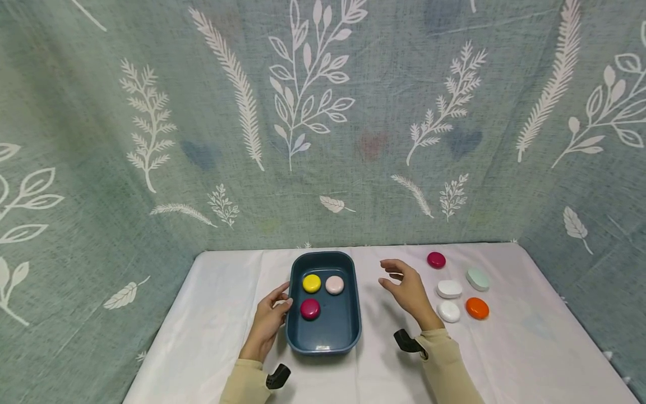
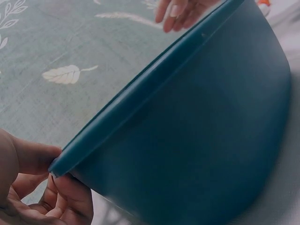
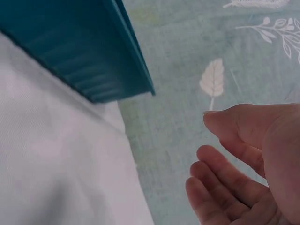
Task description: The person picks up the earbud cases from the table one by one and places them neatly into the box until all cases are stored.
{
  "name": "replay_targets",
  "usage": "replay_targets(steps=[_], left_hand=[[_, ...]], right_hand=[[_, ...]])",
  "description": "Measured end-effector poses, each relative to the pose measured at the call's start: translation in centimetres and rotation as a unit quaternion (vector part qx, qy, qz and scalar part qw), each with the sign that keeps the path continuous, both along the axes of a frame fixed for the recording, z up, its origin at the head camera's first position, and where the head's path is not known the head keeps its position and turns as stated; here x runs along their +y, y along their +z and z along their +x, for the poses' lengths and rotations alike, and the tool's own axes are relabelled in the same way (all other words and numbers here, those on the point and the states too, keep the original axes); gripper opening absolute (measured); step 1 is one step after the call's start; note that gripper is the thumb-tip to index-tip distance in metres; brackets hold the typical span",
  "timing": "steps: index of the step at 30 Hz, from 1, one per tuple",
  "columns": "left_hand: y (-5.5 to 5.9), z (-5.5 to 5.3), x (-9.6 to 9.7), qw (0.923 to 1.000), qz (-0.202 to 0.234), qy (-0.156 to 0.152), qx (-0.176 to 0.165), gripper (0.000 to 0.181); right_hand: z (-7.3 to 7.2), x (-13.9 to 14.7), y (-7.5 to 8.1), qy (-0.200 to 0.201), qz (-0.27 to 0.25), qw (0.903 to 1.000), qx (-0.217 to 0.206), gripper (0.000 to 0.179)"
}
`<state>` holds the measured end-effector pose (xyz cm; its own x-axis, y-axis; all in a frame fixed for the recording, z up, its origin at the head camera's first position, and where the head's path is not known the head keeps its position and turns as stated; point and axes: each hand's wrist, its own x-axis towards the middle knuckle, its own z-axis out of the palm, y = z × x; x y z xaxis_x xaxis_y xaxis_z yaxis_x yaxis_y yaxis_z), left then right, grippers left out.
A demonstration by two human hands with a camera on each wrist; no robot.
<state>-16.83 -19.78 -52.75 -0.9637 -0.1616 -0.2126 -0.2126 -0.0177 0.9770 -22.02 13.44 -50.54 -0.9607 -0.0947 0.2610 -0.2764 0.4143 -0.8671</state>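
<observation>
1. On the right of the table (image 1: 217,331), five loose pieces are set: a red disc (image 1: 436,260), a green oval (image 1: 477,279), a white oval (image 1: 449,289), a white disc (image 1: 448,311) and an orange disc (image 1: 477,308).
2. The way between these and the tray (image 1: 328,334) is partly filled by the right hand (image 1: 411,292), raised above the table; its grip is held moderately wide, around air.
3. The table is backed by a leaf-patterned curtain (image 1: 303,185).
4. The tray is placed near mid-table, its long axis directed from the near side toward the curtain.
5. Inside, a yellow disc (image 1: 311,283) and a pink disc (image 1: 334,285) are set side by side, with a crimson disc (image 1: 310,308) nearer.
6. The tray's left rim is pinched by the left hand's (image 1: 267,321) grip.
7. In the left wrist view, the discs inside are hidden by the tray's wall; in the right, the tray is cut off. Both sleeves (image 1: 244,384) are cropped below.
</observation>
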Motion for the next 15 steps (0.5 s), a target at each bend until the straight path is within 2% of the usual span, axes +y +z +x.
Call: replay_targets(steps=[15], left_hand=[[0.0,0.2,-0.1,1.0000,0.004,0.002,-0.001,0.051]], right_hand=[[2.4,3.5,-0.8,-0.042,0.027,0.9987,-0.012,0.040]])
